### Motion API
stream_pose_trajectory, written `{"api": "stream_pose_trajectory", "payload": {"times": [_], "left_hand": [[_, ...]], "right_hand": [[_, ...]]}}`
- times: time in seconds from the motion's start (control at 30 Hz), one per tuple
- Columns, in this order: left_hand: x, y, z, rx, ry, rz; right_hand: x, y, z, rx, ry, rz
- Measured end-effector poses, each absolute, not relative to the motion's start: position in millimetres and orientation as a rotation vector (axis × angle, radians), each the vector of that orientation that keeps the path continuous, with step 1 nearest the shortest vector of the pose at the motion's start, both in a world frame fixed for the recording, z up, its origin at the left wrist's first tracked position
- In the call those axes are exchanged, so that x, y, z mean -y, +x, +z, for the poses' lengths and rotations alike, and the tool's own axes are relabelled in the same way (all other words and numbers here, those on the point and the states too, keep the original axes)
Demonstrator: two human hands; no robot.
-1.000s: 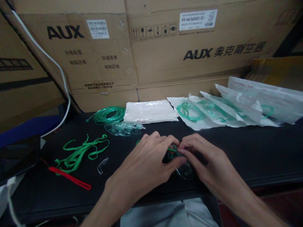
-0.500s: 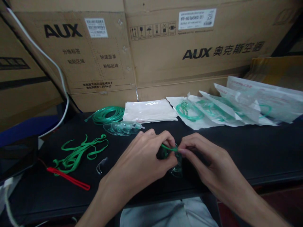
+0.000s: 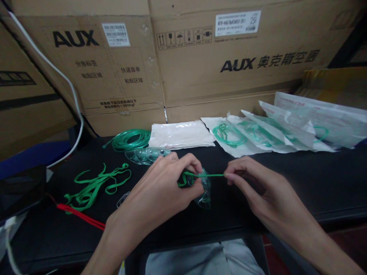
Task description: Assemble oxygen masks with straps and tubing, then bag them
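Observation:
A clear green-tinted oxygen mask (image 3: 204, 194) is gripped in my left hand (image 3: 169, 183), whose fingers partly hide it. A green elastic strap (image 3: 213, 175) runs through the mask's edge and stretches taut to the right. My right hand (image 3: 252, 183) pinches the strap's end between thumb and fingertips. More of the strap loops under my left palm. Behind my left hand lies a row of nested clear masks (image 3: 143, 156). Loose green straps (image 3: 94, 187) lie in a tangle on the left of the black table (image 3: 286, 183).
Coiled green tubing (image 3: 132, 139) and a stack of white pouches (image 3: 182, 134) lie at the back. Filled clear-and-white packs (image 3: 266, 131) lean at the right. A red cord (image 3: 82, 217) and a small clear piece (image 3: 122, 199) are left of my arm. Large cardboard boxes (image 3: 195, 84) stand behind.
My right hand has moved right, drawing the strap out into a straight line. My left hand, with the mask, has shifted slightly left.

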State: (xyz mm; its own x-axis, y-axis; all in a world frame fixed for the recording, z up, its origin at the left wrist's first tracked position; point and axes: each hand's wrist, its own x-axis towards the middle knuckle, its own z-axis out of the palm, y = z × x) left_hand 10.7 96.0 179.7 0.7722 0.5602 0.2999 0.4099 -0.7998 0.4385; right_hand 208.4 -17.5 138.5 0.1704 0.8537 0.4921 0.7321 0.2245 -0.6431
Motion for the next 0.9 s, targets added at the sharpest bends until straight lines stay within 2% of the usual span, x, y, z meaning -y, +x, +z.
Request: {"api": "stream_pose_trajectory", "payload": {"times": [0.4, 0.73, 0.9], "left_hand": [[-100, 5, 179, -0.757, 2.618, 0.627], [-98, 9, 183, -0.545, 2.583, 0.59], [-98, 11, 183, -0.442, 2.487, 0.666]], "right_hand": [[20, 213, 143, 1.503, -1.541, 0.209], [13, 201, 144, 1.294, -1.43, 0.428], [11, 196, 144, 1.244, -1.362, 0.718]]}}
